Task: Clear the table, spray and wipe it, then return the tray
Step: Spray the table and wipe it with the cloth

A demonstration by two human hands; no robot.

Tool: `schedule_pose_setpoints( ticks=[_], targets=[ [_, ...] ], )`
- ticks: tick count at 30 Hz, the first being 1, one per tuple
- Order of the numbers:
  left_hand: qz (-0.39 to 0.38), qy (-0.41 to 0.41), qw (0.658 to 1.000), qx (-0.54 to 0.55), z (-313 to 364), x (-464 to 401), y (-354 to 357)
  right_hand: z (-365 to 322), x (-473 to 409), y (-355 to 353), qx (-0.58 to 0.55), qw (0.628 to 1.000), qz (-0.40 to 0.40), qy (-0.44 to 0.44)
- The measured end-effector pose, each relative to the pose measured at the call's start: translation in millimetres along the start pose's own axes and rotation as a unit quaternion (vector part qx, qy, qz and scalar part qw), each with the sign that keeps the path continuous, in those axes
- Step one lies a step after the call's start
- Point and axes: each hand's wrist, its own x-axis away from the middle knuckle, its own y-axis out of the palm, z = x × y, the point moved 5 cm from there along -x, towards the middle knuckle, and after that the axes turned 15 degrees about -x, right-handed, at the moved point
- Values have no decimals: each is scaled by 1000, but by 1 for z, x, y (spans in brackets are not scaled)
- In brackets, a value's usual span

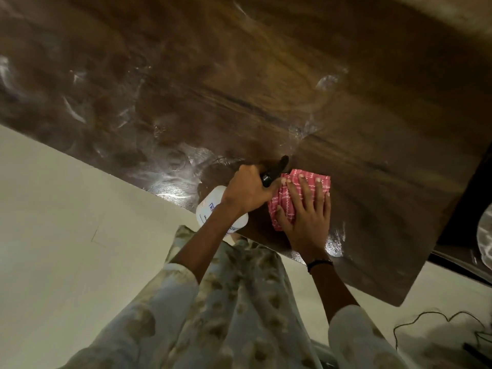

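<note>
Head view: right hand (306, 209) lies flat, fingers straight, on folded pink checked cloth (286, 198) near dark wood table (239, 89) near edge, left hand (249, 190) grips white plastic spray bottle (213, 211) w/ black trigger beside it; best to press evenly & wipe in overlapping strokes thru wet streaks toward far edge.

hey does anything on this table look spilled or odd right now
Only wet streaks and smears across the table, likely spray not yet wiped. The right hand presses the cloth flat; the left hand grips the spray bottle.
</note>
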Motion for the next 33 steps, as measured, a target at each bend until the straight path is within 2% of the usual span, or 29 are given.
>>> schedule_pose_setpoints(
  ticks=[3,6,10,13,15,17,19,23,27,30,33],
  targets=[
    [5,-8,1000,5,-4,-4,-5,8,-25,-13,0,1000,16,-13],
    [39,-28,998,50,-10,-3,-20,14,-67,-31,2,999,37,9],
    [80,-59,993,66,-27,1,-34,-15,-133,-37,-11,999,37,14],
    [99,-63,992,54,-32,3,-44,-55,-149,-19,-14,999,14,-36],
    [105,-59,992,47,-34,2,-49,-72,-133,-6,6,995,-21,-98],
    [102,-61,992,39,-36,1,-50,-68,-108,-1,22,983,-56,-175],
    [98,-76,991,48,-41,0,-50,-46,-92,-8,27,975,-57,-213],
    [108,-94,988,62,-44,2,-50,-11,-110,-31,30,989,-31,-138],
    [124,-94,986,61,-49,4,-48,-48,-152,-29,14,997,-4,-71],
    [145,-90,984,54,-50,6,-48,-86,-157,-14,11,995,-20,-101],
    [147,-91,984,34,-50,5,-49,-102,-129,1,6,981,-63,-184]
  ],
)
